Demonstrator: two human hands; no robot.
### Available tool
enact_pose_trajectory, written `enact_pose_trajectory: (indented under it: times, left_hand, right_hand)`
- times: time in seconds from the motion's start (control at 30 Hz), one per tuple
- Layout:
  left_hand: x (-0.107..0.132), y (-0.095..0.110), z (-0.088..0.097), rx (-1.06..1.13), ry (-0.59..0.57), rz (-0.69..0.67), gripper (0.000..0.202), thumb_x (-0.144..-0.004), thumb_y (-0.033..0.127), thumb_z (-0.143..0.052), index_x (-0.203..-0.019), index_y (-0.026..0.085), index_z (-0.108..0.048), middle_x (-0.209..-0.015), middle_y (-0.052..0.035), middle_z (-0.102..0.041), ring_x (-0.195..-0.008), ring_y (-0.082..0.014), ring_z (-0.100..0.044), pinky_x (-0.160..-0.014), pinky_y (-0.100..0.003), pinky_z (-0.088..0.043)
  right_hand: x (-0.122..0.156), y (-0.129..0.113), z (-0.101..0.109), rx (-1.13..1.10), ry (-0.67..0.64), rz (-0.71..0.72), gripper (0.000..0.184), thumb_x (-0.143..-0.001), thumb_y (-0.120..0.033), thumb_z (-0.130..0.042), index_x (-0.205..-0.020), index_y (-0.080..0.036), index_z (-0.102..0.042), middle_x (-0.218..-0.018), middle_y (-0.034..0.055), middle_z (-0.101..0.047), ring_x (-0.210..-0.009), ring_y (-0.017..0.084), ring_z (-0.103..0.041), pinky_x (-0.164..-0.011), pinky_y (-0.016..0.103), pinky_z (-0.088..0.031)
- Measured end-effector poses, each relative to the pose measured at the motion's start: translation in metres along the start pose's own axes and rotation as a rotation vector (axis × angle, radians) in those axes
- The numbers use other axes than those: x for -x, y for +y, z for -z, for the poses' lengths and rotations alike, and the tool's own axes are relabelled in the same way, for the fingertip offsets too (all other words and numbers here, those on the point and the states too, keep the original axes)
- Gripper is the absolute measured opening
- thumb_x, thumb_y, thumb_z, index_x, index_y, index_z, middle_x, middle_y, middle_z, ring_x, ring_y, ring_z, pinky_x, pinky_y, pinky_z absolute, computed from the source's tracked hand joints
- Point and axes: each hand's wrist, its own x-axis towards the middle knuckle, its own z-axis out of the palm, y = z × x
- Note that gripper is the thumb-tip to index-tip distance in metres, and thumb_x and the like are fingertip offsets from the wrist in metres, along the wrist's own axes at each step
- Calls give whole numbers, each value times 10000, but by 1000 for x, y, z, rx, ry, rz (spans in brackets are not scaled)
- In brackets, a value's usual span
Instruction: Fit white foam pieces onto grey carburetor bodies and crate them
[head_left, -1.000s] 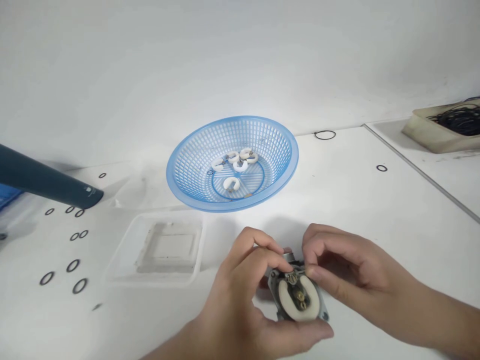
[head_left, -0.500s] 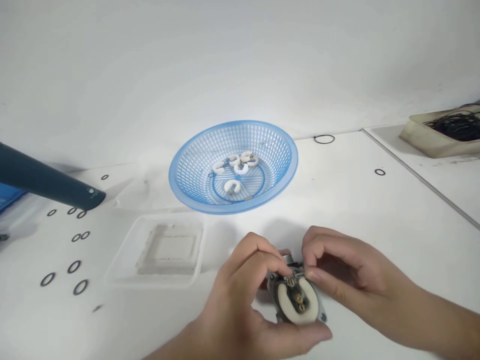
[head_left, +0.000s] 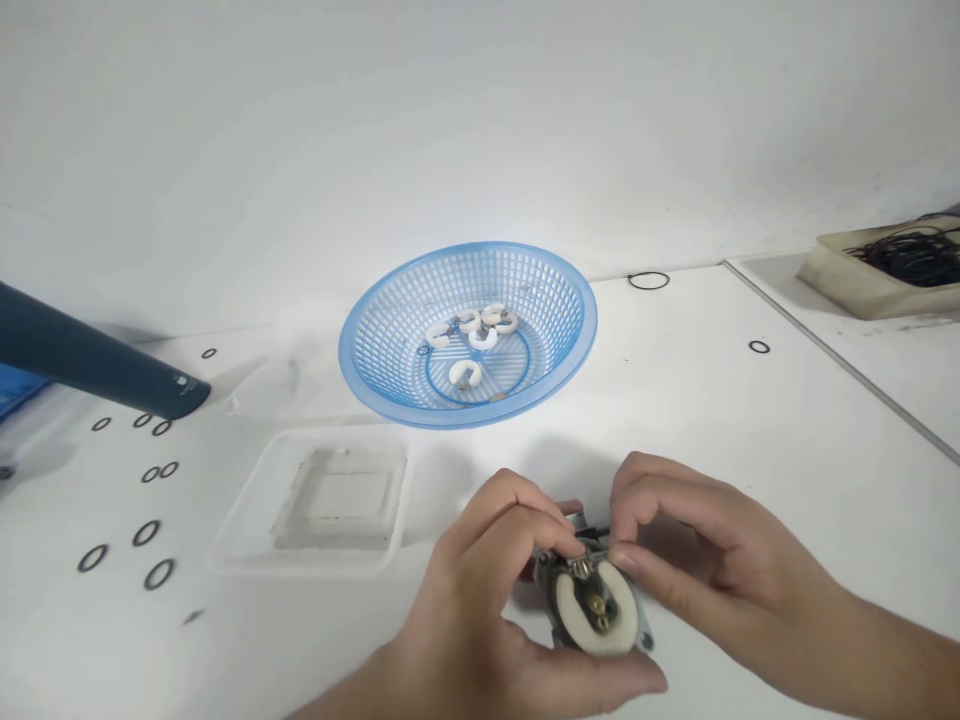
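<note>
In the head view, my left hand (head_left: 510,600) is wrapped round a small metal carburetor (head_left: 646,632), thumb below and fingertips over its far side. A white C-shaped float (head_left: 574,625) faces me in it, curving round brass jets (head_left: 598,607). The float's gap points away from me, where a small metal hinge piece (head_left: 580,568) lies under my left fingertips. At the upper right edge of the carburetor, my right hand (head_left: 697,550) is closed in a pinch. Whatever lies between its thumb and forefinger is hidden or too small to name.
A blue plastic basket (head_left: 360,385) behind my hands holds several white floats (head_left: 466,374). To the left are a shallow white tray (head_left: 251,510), black rubber rings (head_left: 159,573) and a dark teal cylinder (head_left: 97,350). A pale box (head_left: 855,285) of black rings stands far right.
My right hand has shifted very slightly to the right, still pinched at the carburetor's edge. My left hand keeps its hold, and the carburetor has barely moved.
</note>
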Motion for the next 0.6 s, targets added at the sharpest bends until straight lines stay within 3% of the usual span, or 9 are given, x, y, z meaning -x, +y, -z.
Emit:
enact_pose_trajectory:
  times: [0.2,0.47,0.6]
  left_hand:
    - [-1,-4,1,26,2,-66,847,-434,360,-1186,-1088,233,-663,-1082,-38,-733,-965,-248,-836,-894,-403,-781]
    - [0,-4,2,41,2,-148,795,-588,383,-1143,-1180,250,-630,-1115,-43,-720,-955,-253,-854,-938,-447,-789]
    - [1,-5,1,70,11,-140,798,-570,397,-1160,-1167,237,-656,-1125,-48,-731,-983,-249,-859,-909,-383,-786]
  right_hand:
    - [0,-3,-1,60,31,65,191,-1155,-361,-751,-989,-272,-717,-926,15,-649,-761,174,-655,-642,295,-526]
    - [-4,-7,0,109,51,145,162,-1125,-283,-772,-979,-261,-706,-914,13,-671,-769,172,-677,-667,295,-550]
    - [-2,-5,1,58,16,106,161,-1138,-309,-780,-992,-259,-735,-947,15,-680,-806,170,-686,-704,294,-549]
